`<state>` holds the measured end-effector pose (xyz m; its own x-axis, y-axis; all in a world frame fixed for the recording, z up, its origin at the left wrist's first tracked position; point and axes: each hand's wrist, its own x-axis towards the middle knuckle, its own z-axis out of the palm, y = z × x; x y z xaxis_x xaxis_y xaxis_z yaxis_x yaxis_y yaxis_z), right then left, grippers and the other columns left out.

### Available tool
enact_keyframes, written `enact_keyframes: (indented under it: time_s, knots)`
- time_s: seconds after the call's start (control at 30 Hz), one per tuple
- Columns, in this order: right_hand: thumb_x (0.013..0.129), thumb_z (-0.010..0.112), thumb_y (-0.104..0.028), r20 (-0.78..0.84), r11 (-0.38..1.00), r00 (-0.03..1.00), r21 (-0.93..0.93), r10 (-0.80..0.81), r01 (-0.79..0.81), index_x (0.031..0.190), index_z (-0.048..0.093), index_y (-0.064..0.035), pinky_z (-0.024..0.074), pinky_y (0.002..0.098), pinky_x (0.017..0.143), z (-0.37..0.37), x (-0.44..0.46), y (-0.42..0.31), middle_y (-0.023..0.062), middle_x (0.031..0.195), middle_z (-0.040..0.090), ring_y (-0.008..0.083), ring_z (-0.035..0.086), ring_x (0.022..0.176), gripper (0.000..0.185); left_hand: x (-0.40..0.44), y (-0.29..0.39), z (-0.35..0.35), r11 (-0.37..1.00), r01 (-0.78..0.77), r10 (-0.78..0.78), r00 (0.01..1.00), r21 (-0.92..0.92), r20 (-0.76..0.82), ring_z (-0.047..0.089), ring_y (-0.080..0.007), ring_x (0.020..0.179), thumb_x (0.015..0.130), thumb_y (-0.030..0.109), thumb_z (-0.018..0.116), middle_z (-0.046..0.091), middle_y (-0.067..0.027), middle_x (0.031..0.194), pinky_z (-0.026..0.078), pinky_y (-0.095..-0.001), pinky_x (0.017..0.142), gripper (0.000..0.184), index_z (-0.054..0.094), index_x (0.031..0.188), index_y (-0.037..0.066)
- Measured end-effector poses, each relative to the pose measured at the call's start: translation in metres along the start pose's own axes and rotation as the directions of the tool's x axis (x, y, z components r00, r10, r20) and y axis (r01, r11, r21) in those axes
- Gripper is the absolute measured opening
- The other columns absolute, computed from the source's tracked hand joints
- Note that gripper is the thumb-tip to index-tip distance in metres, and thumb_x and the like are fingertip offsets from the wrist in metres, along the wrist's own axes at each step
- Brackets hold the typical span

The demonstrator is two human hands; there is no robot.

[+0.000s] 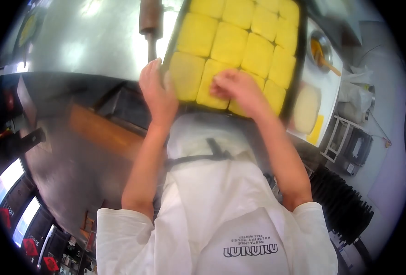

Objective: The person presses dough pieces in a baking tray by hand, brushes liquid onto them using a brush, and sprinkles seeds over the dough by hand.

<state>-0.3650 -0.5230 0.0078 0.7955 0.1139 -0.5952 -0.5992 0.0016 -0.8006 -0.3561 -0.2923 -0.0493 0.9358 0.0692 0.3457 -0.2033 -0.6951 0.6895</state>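
Observation:
A dark baking tray (170, 48) holds several flat yellow squares (229, 43), perhaps dough or cake, laid close together in rows. At the tray's near left corner is my left hand (159, 94), its fingers stretched along the outside of the rim and the thumb apart from them. My right hand (239, 89) is over the nearest row of squares, slightly blurred, with its fingers curled together. Anything between those fingers is hidden.
A rolling pin (151, 18) lies on the shiny metal table (74, 41) left of the tray. On a white surface to the right are a metal bowl (320, 48) with orange contents and a wooden-handled tool, and a pale oblong piece (306, 108). Stacked black trays (338, 201) stand lower right.

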Motion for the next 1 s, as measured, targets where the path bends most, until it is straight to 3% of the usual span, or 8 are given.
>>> enact_keyframes:
  time_s: [0.1,0.2,0.23,0.37,0.5,0.7,0.87,1.0]
  knots:
    - [0.102,0.063,-0.026,-0.147,0.955,0.979,0.239,-0.142,0.175,0.107,0.064,0.0013,0.0579,0.0322,0.078,-0.024,-0.019,-0.044,0.0105,0.094,0.072,0.0206,0.073,0.086,0.028,-0.001,0.003,0.000,1.000,0.013,-0.013,1.000,0.007,-0.008,0.052,-0.0378,0.129,0.099,0.006,0.056,0.060,-0.0197,0.135,0.038,-0.0449,0.112,0.037,0.058,0.135,-0.002]
    - [0.102,0.063,-0.024,-0.274,0.960,0.952,0.197,-0.140,0.198,0.112,0.064,0.0008,0.0571,0.0328,0.082,-0.034,-0.017,-0.045,0.0113,0.100,0.071,0.0199,0.071,0.090,0.027,0.001,0.004,-0.002,1.000,-0.005,0.005,1.000,0.008,-0.016,0.052,-0.0376,0.128,0.099,0.004,0.054,0.060,-0.0196,0.134,0.038,-0.0449,0.111,0.036,0.059,0.135,-0.002]
    - [0.103,0.062,-0.024,-0.235,0.979,0.965,0.137,-0.119,0.154,0.115,0.063,0.0007,0.0563,0.0323,0.085,-0.038,-0.015,-0.037,0.0121,0.105,0.070,0.0201,0.070,0.095,0.028,0.001,0.005,0.000,1.000,-0.009,0.009,1.000,0.009,-0.020,0.052,-0.0375,0.128,0.099,0.003,0.054,0.060,-0.0195,0.134,0.038,-0.0448,0.111,0.036,0.059,0.134,-0.002]
    - [0.102,0.063,-0.024,-0.208,0.934,0.977,0.340,-0.042,0.113,0.118,0.062,0.0005,0.0555,0.0320,0.088,-0.031,-0.008,-0.010,0.0128,0.110,0.069,0.0210,0.070,0.099,0.029,0.000,0.003,0.001,1.000,-0.022,0.022,0.999,-0.005,-0.032,0.053,-0.0370,0.128,0.099,0.003,0.053,0.061,-0.0190,0.134,0.038,-0.0442,0.111,0.036,0.060,0.133,-0.002]
    - [0.102,0.063,-0.023,-0.118,0.912,0.990,0.409,0.083,-0.028,0.119,0.062,0.0013,0.0554,0.0322,0.090,-0.025,0.009,0.013,0.0142,0.112,0.069,0.0224,0.070,0.102,0.030,0.001,0.002,-0.001,0.999,-0.037,0.037,0.999,-0.005,-0.007,0.053,-0.0363,0.127,0.100,0.004,0.052,0.061,-0.0184,0.134,0.038,-0.0432,0.111,0.035,0.060,0.133,-0.001]
    - [0.103,0.061,-0.022,-0.022,0.886,0.999,0.461,-0.048,0.053,0.124,0.060,0.0040,0.0554,0.0373,0.096,-0.018,-0.008,-0.024,0.0171,0.117,0.068,0.0268,0.070,0.108,0.033,-0.003,0.003,0.003,0.999,-0.015,0.013,0.999,-0.037,-0.043,0.053,-0.0348,0.129,0.102,0.003,0.048,0.060,-0.0177,0.136,0.038,-0.0423,0.112,0.035,0.059,0.135,-0.002]
    - [0.104,0.059,-0.021,0.044,0.859,0.996,0.505,0.072,-0.085,0.127,0.058,0.0058,0.0550,0.0375,0.099,0.001,0.029,0.010,0.0199,0.123,0.067,0.0286,0.069,0.112,0.036,-0.005,0.004,0.000,0.948,0.143,-0.166,0.985,-0.284,-0.056,0.055,-0.0284,0.129,0.105,0.003,0.043,0.059,-0.0150,0.140,0.040,-0.0395,0.113,0.038,0.053,0.141,-0.003]
    - [0.103,0.061,-0.022,0.077,0.861,0.993,0.495,0.090,-0.116,0.127,0.059,0.0056,0.0545,0.0377,0.100,0.007,0.007,-0.012,0.0199,0.124,0.067,0.0288,0.068,0.115,0.036,-0.002,-0.003,-0.014,0.821,0.301,-0.334,0.942,-0.485,0.020,0.059,-0.0238,0.125,0.108,0.006,0.040,0.058,-0.0136,0.140,0.045,-0.0376,0.109,0.040,0.050,0.146,-0.003]
